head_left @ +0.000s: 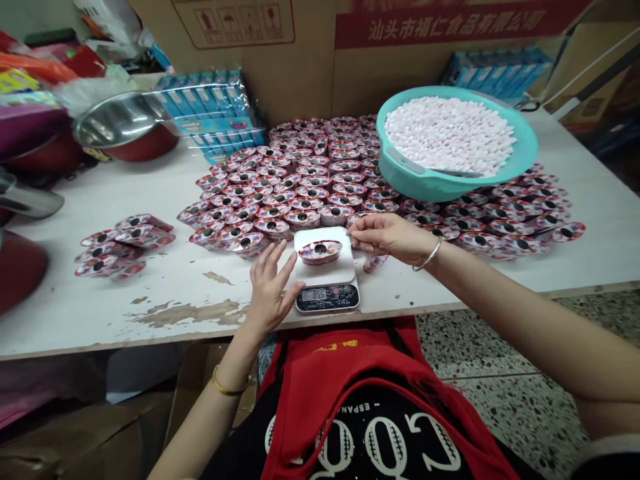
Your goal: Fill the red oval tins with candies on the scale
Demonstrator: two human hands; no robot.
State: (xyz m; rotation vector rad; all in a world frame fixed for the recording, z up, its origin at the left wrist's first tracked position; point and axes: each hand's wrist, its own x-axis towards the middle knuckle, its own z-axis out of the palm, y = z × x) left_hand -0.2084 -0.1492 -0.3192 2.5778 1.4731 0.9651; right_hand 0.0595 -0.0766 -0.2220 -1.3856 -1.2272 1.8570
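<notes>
**Small cup weighed on a pocket scale**

A small oval red-and-white printed plastic cup sat on the white platform of a compact digital kitchen scale at the near edge of the worn white table. The left hand rested just beside the scale with fingers spread, holding nothing. The right hand hovered at the scale's far right corner, fingertips pinched together; whether they held anything could not be told. Behind the scale lay a broad spread of matching printed cups, and a teal plastic basin heaped with small pale pink-white sweets stood on them at the right. A smaller cluster of cups lay well apart on the left.
</notes>
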